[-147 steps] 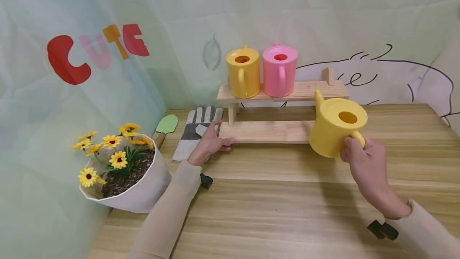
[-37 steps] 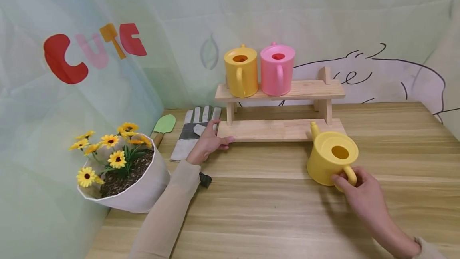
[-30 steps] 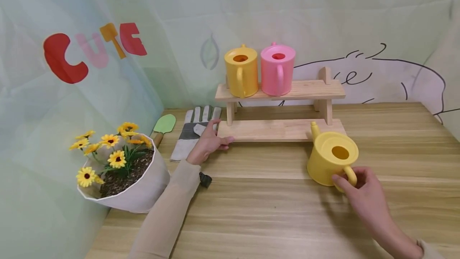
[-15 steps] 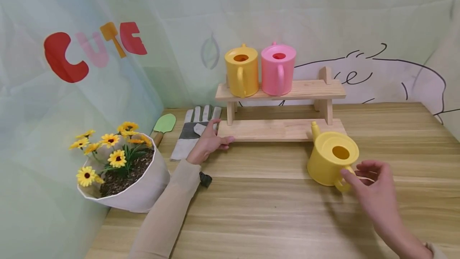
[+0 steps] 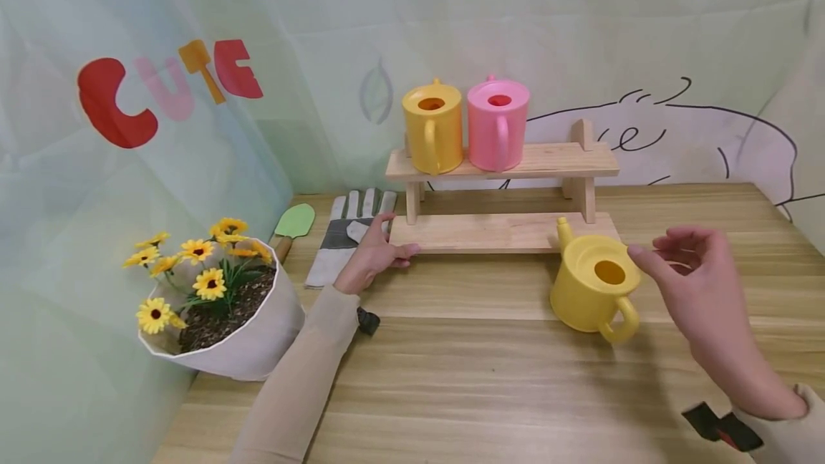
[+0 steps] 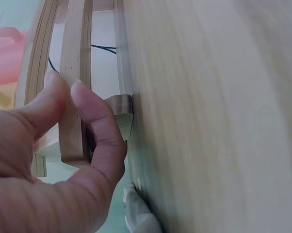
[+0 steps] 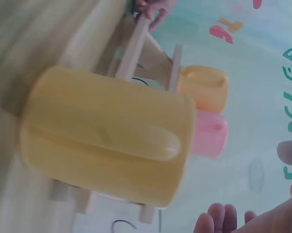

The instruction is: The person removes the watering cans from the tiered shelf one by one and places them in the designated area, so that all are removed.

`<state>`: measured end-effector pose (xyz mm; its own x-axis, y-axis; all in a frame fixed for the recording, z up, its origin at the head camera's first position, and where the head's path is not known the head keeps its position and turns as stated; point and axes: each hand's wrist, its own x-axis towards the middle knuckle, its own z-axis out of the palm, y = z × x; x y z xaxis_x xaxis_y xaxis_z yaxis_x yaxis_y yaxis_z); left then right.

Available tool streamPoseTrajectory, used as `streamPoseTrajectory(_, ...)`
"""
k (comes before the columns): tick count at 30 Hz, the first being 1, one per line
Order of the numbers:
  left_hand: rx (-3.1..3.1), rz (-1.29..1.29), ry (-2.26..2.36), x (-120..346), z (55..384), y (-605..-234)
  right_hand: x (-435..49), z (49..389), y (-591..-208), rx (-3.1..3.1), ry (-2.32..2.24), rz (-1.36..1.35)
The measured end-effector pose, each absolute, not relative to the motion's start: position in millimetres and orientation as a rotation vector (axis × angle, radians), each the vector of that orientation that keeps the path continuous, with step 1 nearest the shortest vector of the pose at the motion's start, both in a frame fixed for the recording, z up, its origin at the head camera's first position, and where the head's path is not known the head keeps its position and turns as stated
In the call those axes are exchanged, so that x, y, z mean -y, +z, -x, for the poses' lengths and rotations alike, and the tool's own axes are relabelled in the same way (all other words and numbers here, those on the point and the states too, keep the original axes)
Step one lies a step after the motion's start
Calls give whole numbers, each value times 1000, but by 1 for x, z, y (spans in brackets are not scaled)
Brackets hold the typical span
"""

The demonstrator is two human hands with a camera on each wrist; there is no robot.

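My left hand (image 5: 372,255) pinches the left end of the lower board of a small two-tier wooden shelf (image 5: 483,233). Thumb and fingers close around that board (image 6: 74,121) in the left wrist view. A light yellow watering can (image 5: 580,299) stands upright on the table before the shelf's right end, spout toward the shelf and handle toward me. Just right of its top, my right hand (image 5: 709,292) hovers apart from it with loosely bent fingers, holding nothing. On the upper board sit a darker yellow watering can (image 5: 446,138) and a pink watering can (image 5: 480,134), side by side.
A white pot (image 5: 258,335) with yellow flowers (image 5: 210,284) and soil stands at the left. Behind it lie a green trowel (image 5: 296,221) and a grey-and-white work glove (image 5: 329,267), close beside my left hand. A printed cloth (image 5: 335,34) hangs behind the table.
The light yellow watering can has come down nearer to me onto the table. My right hand has let go of its handle and moved up and right. My left hand stays put.
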<state>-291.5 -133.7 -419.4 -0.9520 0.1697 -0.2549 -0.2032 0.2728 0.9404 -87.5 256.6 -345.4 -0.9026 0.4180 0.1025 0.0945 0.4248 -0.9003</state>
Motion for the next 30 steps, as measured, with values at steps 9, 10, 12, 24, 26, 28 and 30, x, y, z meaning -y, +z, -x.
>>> streamPoseTrajectory(9, -2258, 39, 1719, 133, 292, -418, -245, 122, -308, 2466, 1409, 272)
streamPoseTrajectory(10, -2262, 39, 1717, 133, 292, -418, -243, 126, -305, 2476, 1405, 257)
streamPoseTrajectory(12, -2270, 43, 1712, 133, 291, -418, -239, 134, -299, 2486, 1404, 228)
streamPoseTrajectory(24, -2276, 52, 1703, 132, 292, -419, -221, 184, -266, 2541, 1399, 191)
streamPoseTrajectory(26, -2279, 52, 1696, 132, 292, -418, -215, 194, -264, 2535, 1399, 183)
streamPoseTrajectory(28, -2282, 49, 1693, 132, 292, -418, -209, 204, -262, 2543, 1394, 189)
streamPoseTrajectory(30, -2284, 50, 1690, 132, 292, -417, -203, 213, -260, 2556, 1388, 190)
